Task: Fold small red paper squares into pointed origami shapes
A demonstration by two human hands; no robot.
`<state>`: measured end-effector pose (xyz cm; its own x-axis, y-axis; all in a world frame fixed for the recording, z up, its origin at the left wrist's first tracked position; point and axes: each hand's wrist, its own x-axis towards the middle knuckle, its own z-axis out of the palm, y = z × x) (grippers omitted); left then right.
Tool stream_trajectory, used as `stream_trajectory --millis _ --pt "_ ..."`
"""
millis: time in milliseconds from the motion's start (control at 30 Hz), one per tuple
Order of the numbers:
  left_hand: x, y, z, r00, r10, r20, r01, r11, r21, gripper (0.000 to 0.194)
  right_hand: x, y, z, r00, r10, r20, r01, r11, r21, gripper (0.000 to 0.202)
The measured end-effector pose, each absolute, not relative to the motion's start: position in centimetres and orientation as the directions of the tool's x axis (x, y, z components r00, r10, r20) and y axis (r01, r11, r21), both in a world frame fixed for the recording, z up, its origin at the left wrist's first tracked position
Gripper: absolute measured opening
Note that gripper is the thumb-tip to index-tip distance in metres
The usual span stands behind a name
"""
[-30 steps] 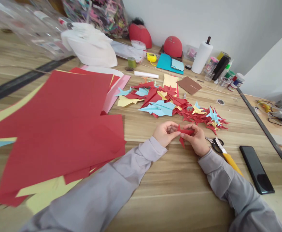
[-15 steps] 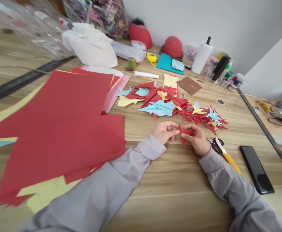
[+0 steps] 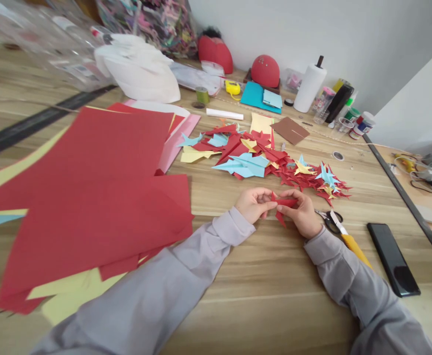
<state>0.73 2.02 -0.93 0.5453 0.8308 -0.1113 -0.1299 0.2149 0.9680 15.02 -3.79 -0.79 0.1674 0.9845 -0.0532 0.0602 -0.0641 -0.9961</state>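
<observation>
- In the head view, the left hand (image 3: 251,204) and the right hand (image 3: 305,214) pinch between their fingertips a small folded red paper piece with pointed ends (image 3: 287,202), above the middle of the wooden bench (image 3: 260,296).
- The thin points could bend or tear, if the fingers pull unevenly or press too strongly.
- The yellow-handled cutter (image 3: 356,250) lies near the right wrist; a careless movement of this arm could meet its blade.
- Large red paper sheets (image 3: 101,187) cover the bench's left part; a black phone (image 3: 393,259) lies towards its right edge.
- Behind the far edge rises a pale wall (image 3: 253,24).
</observation>
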Motion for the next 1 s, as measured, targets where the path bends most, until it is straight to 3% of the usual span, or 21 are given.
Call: stream_trajectory --millis 433,767,1000 --pt "0.68 2.21 -1.26 0.511 0.854 -0.100 -0.157 0.207 0.966 0.028 15.01 -3.85 -0.62 0.167 0.981 -0.103 0.020 -0.108 -0.994 0.039" --pt "0.75 1.90 -1.13 0.482 0.872 -0.083 -0.085 0.140 0.986 0.018 15.11 -3.84 -0.77 0.087 0.994 -0.072 0.071 -0.078 -0.994 0.038" --pt "0.45 2.23 -1.29 0.513 0.850 -0.119 -0.074 0.182 0.980 0.029 15.17 -3.80 -0.98 0.047 0.998 -0.034 0.097 -0.038 -0.995 0.039"
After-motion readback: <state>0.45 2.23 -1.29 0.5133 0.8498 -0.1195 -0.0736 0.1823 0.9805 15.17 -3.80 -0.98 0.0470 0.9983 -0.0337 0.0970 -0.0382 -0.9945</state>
